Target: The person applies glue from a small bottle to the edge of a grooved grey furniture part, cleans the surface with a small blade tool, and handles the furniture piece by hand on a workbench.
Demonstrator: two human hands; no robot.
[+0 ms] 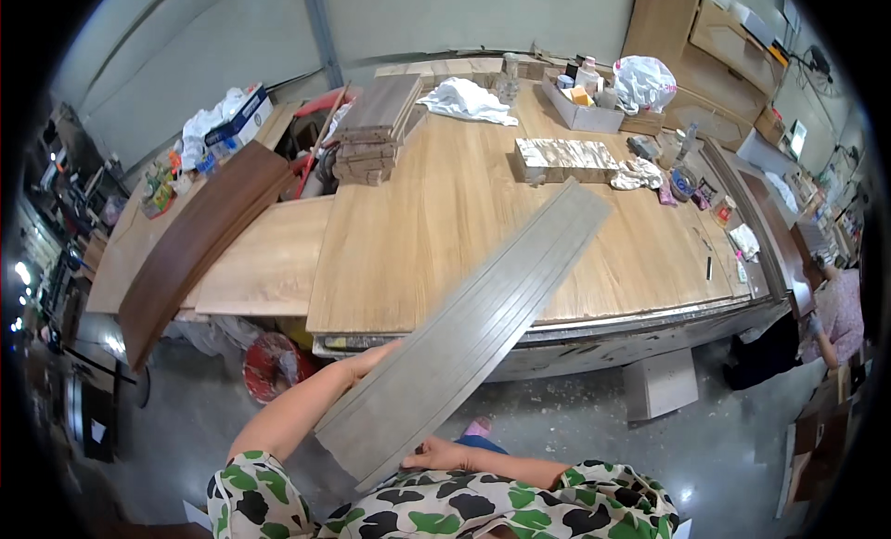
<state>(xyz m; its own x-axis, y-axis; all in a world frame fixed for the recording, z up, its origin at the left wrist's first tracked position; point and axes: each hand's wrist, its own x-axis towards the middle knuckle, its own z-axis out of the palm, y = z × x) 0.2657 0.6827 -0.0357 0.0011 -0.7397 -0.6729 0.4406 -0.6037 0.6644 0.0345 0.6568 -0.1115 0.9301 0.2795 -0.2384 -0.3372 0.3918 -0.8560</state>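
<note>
A long grey grooved plank (464,326) lies slantwise in front of me. Its far end reaches over the wooden tabletop (390,251), while its near end hangs past the table's front edge, close to my body. My left hand (373,359) grips the plank's left edge, and its fingers are partly hidden by the plank. Near the close end, my right hand (440,454) is closed on the opposite edge, with the fingers curled against it.
A stack of brown planks (376,131) stands at the back left, with dark brown boards (200,233) farther left. A paint-smeared block (564,159), white cloth (469,101) and box of bottles (585,112) rest on the table. A red bucket (269,367) stands below; another person (831,316) is at right.
</note>
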